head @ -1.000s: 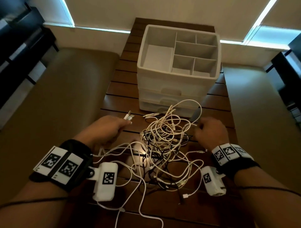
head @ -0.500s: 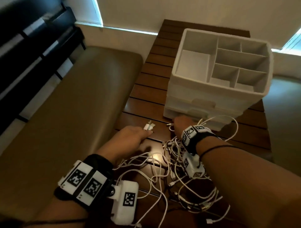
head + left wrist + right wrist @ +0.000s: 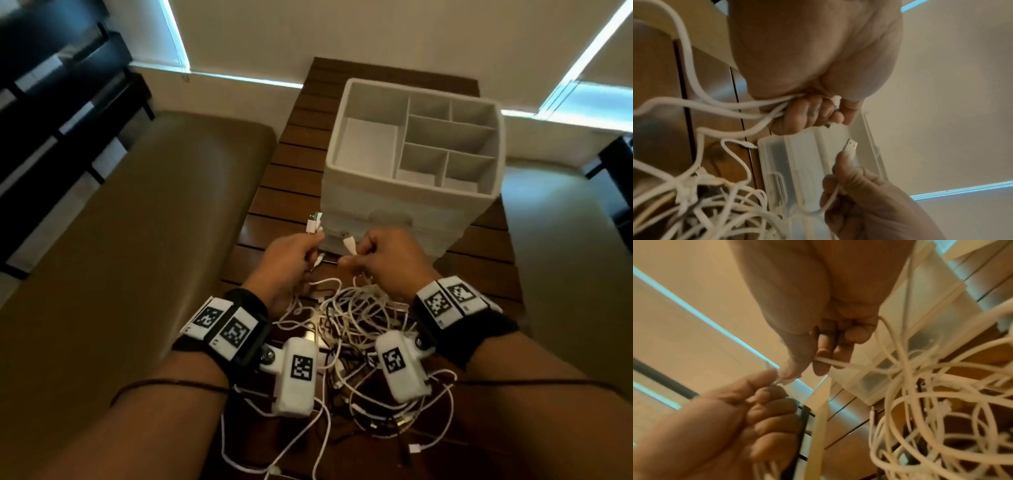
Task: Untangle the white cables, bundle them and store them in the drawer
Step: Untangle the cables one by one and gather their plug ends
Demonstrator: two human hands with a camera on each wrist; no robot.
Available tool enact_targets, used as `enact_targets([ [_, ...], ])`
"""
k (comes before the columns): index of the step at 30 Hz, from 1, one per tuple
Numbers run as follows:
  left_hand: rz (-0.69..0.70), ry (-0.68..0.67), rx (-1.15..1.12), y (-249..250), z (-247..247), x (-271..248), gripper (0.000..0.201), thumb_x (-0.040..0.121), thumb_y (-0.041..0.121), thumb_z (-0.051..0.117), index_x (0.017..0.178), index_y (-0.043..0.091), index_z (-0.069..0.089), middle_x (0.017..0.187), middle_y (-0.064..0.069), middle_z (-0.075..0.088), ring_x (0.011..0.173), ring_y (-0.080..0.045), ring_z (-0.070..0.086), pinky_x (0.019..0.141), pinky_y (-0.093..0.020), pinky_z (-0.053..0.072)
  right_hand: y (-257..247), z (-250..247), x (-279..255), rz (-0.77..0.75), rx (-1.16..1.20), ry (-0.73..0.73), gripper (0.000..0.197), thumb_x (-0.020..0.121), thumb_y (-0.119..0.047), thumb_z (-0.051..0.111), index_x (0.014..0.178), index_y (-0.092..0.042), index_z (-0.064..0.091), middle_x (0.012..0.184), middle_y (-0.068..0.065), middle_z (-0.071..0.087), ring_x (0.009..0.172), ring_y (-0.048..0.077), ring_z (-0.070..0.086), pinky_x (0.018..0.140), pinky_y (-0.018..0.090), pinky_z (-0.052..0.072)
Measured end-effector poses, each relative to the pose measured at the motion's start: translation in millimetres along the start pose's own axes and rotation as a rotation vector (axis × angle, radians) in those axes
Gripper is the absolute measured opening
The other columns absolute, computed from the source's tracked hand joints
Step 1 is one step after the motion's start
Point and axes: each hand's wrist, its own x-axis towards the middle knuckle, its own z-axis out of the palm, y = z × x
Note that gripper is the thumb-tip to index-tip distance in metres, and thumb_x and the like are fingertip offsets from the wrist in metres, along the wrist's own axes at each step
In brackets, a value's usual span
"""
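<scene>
A tangle of white cables lies on the wooden slat table between my wrists. My left hand grips several white cable ends; two USB plugs stick up from the fist. In the left wrist view its fingers are curled round the strands. My right hand pinches one USB plug close beside the left hand, its cable trailing to the tangle. Just behind both hands stands the white drawer unit, its drawers closed.
The unit's top is an open divided tray with bare compartments. A brown padded bench runs along the table's left side. A dark cable is mixed into the tangle. Loose cable ends trail toward the table's near edge.
My right hand left the tangle's right side, reached toward the drawer front, and now holds a USB plug beside the left hand. The left hand kept its plugs and rose a little.
</scene>
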Motion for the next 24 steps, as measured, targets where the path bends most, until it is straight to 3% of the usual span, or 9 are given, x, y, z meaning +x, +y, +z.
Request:
enact_targets([
  [2, -0.009, -0.072, -0.091, 1.9, 11.4, -13.0, 0.04, 0.098, 0.032, 0.051, 0.063, 0.014, 0.044, 0.039, 0.008, 0.036, 0.029, -0.006, 0.035, 0.04, -0.021, 0.036, -4.7, -10.2, -23.3, 0.02, 0.149, 0.081, 0.029, 0.071, -0.032, 0.082, 0.058, -0.014, 0.064, 0.065, 0.012, 0.068, 0.059, 0.024, 0.061, 0.06, 0.036, 0.05],
  [4, 0.026, -0.133, -0.096, 1.9, 19.9, -22.9, 0.038, 0.099, 0.036, 0.049, 0.069, 0.013, 0.05, 0.042, 0.007, 0.033, 0.034, -0.006, 0.029, 0.044, -0.022, 0.031, -4.2, -13.5, -38.8, 0.052, 0.321, 0.159, 0.022, 0.072, -0.024, 0.082, 0.062, -0.02, 0.063, 0.063, 0.003, 0.067, 0.059, 0.014, 0.061, 0.06, 0.034, 0.05],
  [7, 0.099, -0.189, -0.076, 0.4, 27.3, -36.5, 0.033, 0.098, 0.04, 0.049, 0.089, 0.011, 0.062, 0.053, 0.001, 0.038, 0.044, -0.007, 0.03, 0.051, -0.026, 0.026, -6.0, -15.2, -58.0, 0.056, 0.52, 0.172, 0.018, 0.075, -0.008, 0.079, 0.074, -0.019, 0.064, 0.073, 0.004, 0.069, 0.068, 0.019, 0.067, 0.072, 0.042, 0.057],
  [10, 0.159, -0.237, -0.068, -0.4, 33.1, -51.1, 0.036, 0.096, 0.042, 0.051, 0.099, 0.011, 0.068, 0.075, -0.01, 0.054, 0.056, -0.01, 0.043, 0.05, -0.024, 0.03, -11.6, -15.7, -76.5, 0.04, 0.496, 0.248, 0.023, 0.072, -0.01, 0.081, 0.074, -0.017, 0.059, 0.075, 0.007, 0.07, 0.071, 0.022, 0.069, 0.071, 0.043, 0.058],
  [13, 0.204, -0.236, -0.046, 2.5, 38.4, -63.6, 0.031, 0.097, 0.038, 0.052, 0.089, 0.013, 0.07, 0.07, -0.003, 0.059, 0.054, -0.009, 0.044, 0.049, -0.024, 0.029, -17.1, -12.6, -90.3, 0.02, 0.473, 0.334, 0.029, 0.07, -0.015, 0.083, 0.073, -0.016, 0.054, 0.075, 0.008, 0.069, 0.07, 0.023, 0.069, 0.066, 0.04, 0.057],
  [16, 0.244, -0.197, -0.069, 5.9, 40.4, -73.4, 0.031, 0.098, 0.034, 0.05, 0.079, 0.012, 0.061, 0.063, -0.003, 0.052, 0.049, -0.01, 0.042, 0.047, -0.023, 0.033, -21.2, -6.6, -101.0, 0.023, 0.535, 0.226, 0.028, 0.076, -0.018, 0.079, 0.086, -0.013, 0.053, 0.083, 0.013, 0.07, 0.074, 0.026, 0.07, 0.067, 0.04, 0.057],
  [19, 0.252, -0.115, -0.13, 7.8, 37.9, -82.7, 0.034, 0.1, 0.036, 0.045, 0.078, 0.011, 0.055, 0.061, -0.002, 0.053, 0.046, -0.009, 0.046, 0.044, -0.021, 0.039, -20.2, -4.1, -114.1, -0.049, 0.464, 0.083, 0.021, 0.082, -0.017, 0.073, 0.092, -0.013, 0.055, 0.087, 0.007, 0.069, 0.078, 0.018, 0.068, 0.071, 0.033, 0.056],
  [22, 0.284, -0.089, -0.115, 4.6, 41.3, -90.9, 0.038, 0.1, 0.039, 0.041, 0.078, 0.011, 0.055, 0.057, -0.001, 0.048, 0.043, -0.007, 0.042, 0.041, -0.017, 0.037, -17.8, -2.9, -122.0, -0.121, 0.3, 0.126, 0.013, 0.084, -0.018, 0.07, 0.084, -0.012, 0.059, 0.076, -0.001, 0.064, 0.065, 0.007, 0.057, 0.06, 0.02, 0.046],
  [24, 0.318, -0.05, -0.046, 1.7, 48.0, -94.8, 0.042, 0.1, 0.043, 0.04, 0.073, 0.014, 0.053, 0.056, 0.002, 0.043, 0.047, -0.008, 0.037, 0.047, -0.02, 0.035, -18.7, -1.2, -124.9, -0.147, 0.339, 0.141, 0.011, 0.085, -0.018, 0.069, 0.082, -0.014, 0.059, 0.072, -0.004, 0.061, 0.06, 0.004, 0.053, 0.059, 0.021, 0.043],
])
